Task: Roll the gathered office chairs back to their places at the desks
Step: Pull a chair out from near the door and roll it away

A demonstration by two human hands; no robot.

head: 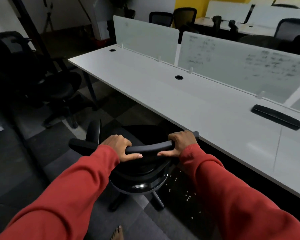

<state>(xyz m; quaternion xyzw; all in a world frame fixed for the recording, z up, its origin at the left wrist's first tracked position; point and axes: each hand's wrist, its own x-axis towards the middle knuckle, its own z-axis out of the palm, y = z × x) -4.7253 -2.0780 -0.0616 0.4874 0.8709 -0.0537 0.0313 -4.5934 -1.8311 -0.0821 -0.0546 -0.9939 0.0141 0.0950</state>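
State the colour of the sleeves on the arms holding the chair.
The sleeves are red, seen best in the head view.

Black office chair (138, 170) upright, seat tucked under white desk (189, 101).

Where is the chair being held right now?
Head view, bottom centre: the chair stands at the near edge of the white desk, with the left hand and right hand gripping the top of its backrest.

1 head camera looks down, seemingly close, at desk (180, 104).
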